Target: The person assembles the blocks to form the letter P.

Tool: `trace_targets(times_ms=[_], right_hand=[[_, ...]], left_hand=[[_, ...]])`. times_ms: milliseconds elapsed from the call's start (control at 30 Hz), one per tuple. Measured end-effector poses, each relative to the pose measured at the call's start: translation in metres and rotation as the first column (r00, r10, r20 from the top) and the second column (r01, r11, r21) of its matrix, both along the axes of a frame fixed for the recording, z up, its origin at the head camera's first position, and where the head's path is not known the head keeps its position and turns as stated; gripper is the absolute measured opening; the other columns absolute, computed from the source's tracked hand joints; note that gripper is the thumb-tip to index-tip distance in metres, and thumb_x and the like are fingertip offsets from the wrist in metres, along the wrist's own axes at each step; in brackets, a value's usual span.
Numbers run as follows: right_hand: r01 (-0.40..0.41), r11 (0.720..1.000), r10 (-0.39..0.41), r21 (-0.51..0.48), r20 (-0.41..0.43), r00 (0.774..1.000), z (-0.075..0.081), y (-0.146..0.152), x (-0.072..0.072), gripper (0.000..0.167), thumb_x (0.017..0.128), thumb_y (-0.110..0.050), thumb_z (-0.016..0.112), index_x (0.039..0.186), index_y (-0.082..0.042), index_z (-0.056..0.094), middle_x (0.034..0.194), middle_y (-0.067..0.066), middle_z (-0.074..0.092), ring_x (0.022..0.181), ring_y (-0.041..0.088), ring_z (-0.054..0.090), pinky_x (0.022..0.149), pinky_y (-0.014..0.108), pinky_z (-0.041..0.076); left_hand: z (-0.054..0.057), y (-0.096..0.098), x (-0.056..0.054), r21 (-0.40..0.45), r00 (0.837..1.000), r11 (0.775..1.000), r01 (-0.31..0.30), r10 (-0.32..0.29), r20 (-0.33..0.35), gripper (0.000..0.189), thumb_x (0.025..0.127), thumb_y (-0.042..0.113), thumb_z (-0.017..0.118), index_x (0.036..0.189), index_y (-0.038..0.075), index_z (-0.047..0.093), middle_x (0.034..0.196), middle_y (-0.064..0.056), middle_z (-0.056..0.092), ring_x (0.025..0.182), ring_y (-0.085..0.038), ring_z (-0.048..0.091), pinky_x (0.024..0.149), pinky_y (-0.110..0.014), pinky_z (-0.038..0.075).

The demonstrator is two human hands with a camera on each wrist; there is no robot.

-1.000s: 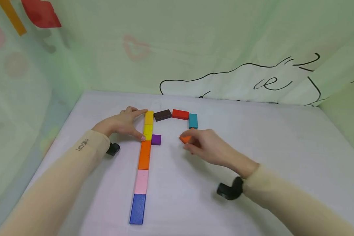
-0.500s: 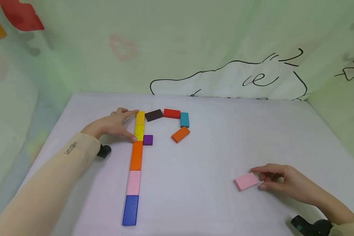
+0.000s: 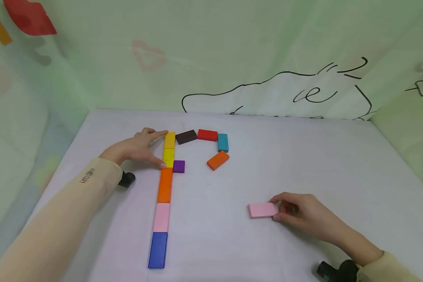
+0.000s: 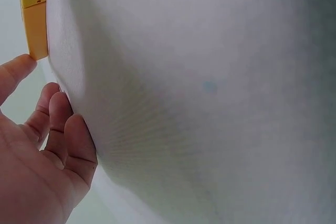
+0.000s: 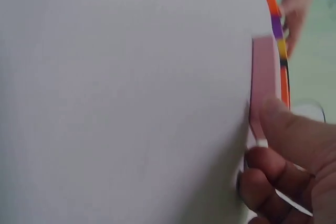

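Observation:
My right hand (image 3: pixel 308 214) pinches a flat pink block (image 3: pixel 261 210) by its right end, thumb on one side and fingers on the other. In the right wrist view the same pink block (image 5: pixel 264 72) stretches away from the thumb. My left hand (image 3: pixel 135 149) rests by the top of a straight column of blocks. Its index fingertip touches the far end of the upper yellow block (image 3: pixel 169 140). The thumb tip lies at the near left edge of the lower yellow block (image 3: pixel 168 157). Other left fingers rest on the cloth in the left wrist view.
Below, the column continues with an orange block (image 3: pixel 165 185), a pink one (image 3: pixel 161 217) and a blue one (image 3: pixel 158 250). A purple block (image 3: pixel 179 166) adjoins it. Dark brown (image 3: pixel 186 137), red (image 3: pixel 207 135), teal (image 3: pixel 223 143) and tilted orange blocks (image 3: pixel 218 160) form a curve. White cloth (image 3: pixel 303 156) covers the table.
My right hand left the tilted orange block, went right to the pink block, and has brought it leftward, turning it nearly level. My left hand has stayed at the yellow blocks.

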State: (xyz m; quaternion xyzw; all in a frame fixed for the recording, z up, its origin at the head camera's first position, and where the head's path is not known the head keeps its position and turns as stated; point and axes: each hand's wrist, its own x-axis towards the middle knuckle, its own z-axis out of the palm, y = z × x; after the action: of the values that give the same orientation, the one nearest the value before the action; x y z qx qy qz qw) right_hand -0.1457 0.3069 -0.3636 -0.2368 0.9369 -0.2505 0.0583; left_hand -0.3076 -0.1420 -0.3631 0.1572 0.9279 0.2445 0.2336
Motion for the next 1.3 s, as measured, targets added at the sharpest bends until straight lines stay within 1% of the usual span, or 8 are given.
trace_targets(times_ms=[167, 500, 733, 833, 933, 1033, 1133, 1300], right_hand=[[0.014, 0.998, -0.014, 0.053, 0.008, 1.000, 0.004, -0.044, -0.010, 0.022, 0.090, -0.017, 0.079, 0.109, -0.011, 0.071, 0.073, -0.016, 0.055, 0.066, -0.004, 0.045, 0.057, 0.018, 0.042], [0.022, 0.997, -0.020, 0.072, -0.025, 0.999, -0.003, -0.100, -0.032, 0.028, 0.090, -0.018, 0.078, 0.114, -0.007, 0.071, 0.068, -0.012, 0.055, 0.061, 0.000, 0.046, 0.057, 0.019, 0.043], [0.011, 0.997, -0.009, 0.080, -0.024, 1.000, -0.004, -0.119, -0.043, 0.031, 0.090, -0.018, 0.078, 0.117, -0.004, 0.070, 0.066, -0.010, 0.055, 0.059, 0.003, 0.046, 0.056, 0.019, 0.044], [0.022, 0.996, -0.020, 0.089, -0.021, 1.000, -0.003, -0.126, -0.044, 0.035, 0.090, -0.019, 0.079, 0.121, -0.005, 0.069, 0.066, -0.010, 0.053, 0.059, 0.004, 0.046, 0.055, 0.019, 0.042], [0.027, 0.993, -0.021, 0.117, -0.050, 0.999, -0.001, -0.133, -0.042, 0.038, 0.089, -0.022, 0.080, 0.123, -0.007, 0.070, 0.063, -0.009, 0.050, 0.057, 0.005, 0.043, 0.053, 0.019, 0.038], [0.030, 0.987, -0.014, 0.157, -0.102, 0.995, -0.001, -0.141, -0.042, 0.037, 0.089, -0.025, 0.080, 0.121, -0.009, 0.072, 0.060, -0.007, 0.047, 0.055, 0.006, 0.040, 0.051, 0.020, 0.033], [0.043, 0.982, -0.019, 0.182, -0.137, 0.990, -0.002, -0.148, -0.042, 0.034, 0.089, -0.025, 0.080, 0.118, -0.010, 0.074, 0.059, -0.007, 0.046, 0.054, 0.006, 0.040, 0.051, 0.020, 0.032], [0.073, 0.981, -0.050, 0.178, -0.128, 0.990, -0.001, -0.156, -0.046, 0.030, 0.087, -0.025, 0.082, 0.114, -0.011, 0.077, 0.059, -0.005, 0.048, 0.055, 0.008, 0.041, 0.052, 0.021, 0.031]], left_hand=[[-0.004, 0.001, 0.000, -0.005, 1.000, 1.000, -0.005, 0.005, 0.004, 0.109, 0.080, 0.044, 0.084, 0.165, 0.022, 0.019, 0.165, -0.025, 0.013, 0.148, -0.049, 0.021, 0.116, -0.073, 0.025], [-0.006, 0.001, -0.004, -0.017, 1.000, 1.000, -0.022, 0.023, 0.011, 0.108, 0.081, 0.045, 0.083, 0.165, 0.026, 0.018, 0.167, -0.022, 0.011, 0.149, -0.047, 0.020, 0.117, -0.072, 0.026], [-0.004, 0.005, -0.005, -0.015, 1.000, 1.000, -0.019, 0.019, 0.010, 0.108, 0.081, 0.045, 0.084, 0.165, 0.027, 0.019, 0.166, -0.020, 0.013, 0.150, -0.047, 0.020, 0.118, -0.071, 0.026], [-0.003, 0.006, -0.006, -0.029, 1.000, 0.999, -0.022, 0.022, 0.005, 0.108, 0.081, 0.043, 0.084, 0.165, 0.026, 0.019, 0.166, -0.021, 0.014, 0.150, -0.047, 0.020, 0.118, -0.071, 0.026], [-0.001, 0.006, -0.005, -0.036, 1.000, 0.999, -0.028, 0.028, 0.004, 0.107, 0.081, 0.043, 0.084, 0.165, 0.026, 0.019, 0.167, -0.021, 0.013, 0.150, -0.047, 0.021, 0.117, -0.071, 0.026], [-0.001, 0.005, -0.004, -0.035, 0.999, 0.999, -0.033, 0.033, 0.005, 0.108, 0.081, 0.042, 0.084, 0.165, 0.026, 0.019, 0.167, -0.021, 0.013, 0.150, -0.047, 0.021, 0.117, -0.071, 0.027], [-0.002, 0.004, -0.004, -0.030, 0.999, 0.999, -0.037, 0.038, 0.007, 0.108, 0.081, 0.042, 0.085, 0.165, 0.026, 0.019, 0.167, -0.021, 0.013, 0.150, -0.047, 0.021, 0.117, -0.071, 0.027], [-0.003, 0.002, -0.004, -0.026, 0.999, 0.999, -0.045, 0.045, 0.010, 0.108, 0.080, 0.043, 0.085, 0.165, 0.026, 0.020, 0.167, -0.021, 0.013, 0.150, -0.046, 0.021, 0.117, -0.071, 0.027]])
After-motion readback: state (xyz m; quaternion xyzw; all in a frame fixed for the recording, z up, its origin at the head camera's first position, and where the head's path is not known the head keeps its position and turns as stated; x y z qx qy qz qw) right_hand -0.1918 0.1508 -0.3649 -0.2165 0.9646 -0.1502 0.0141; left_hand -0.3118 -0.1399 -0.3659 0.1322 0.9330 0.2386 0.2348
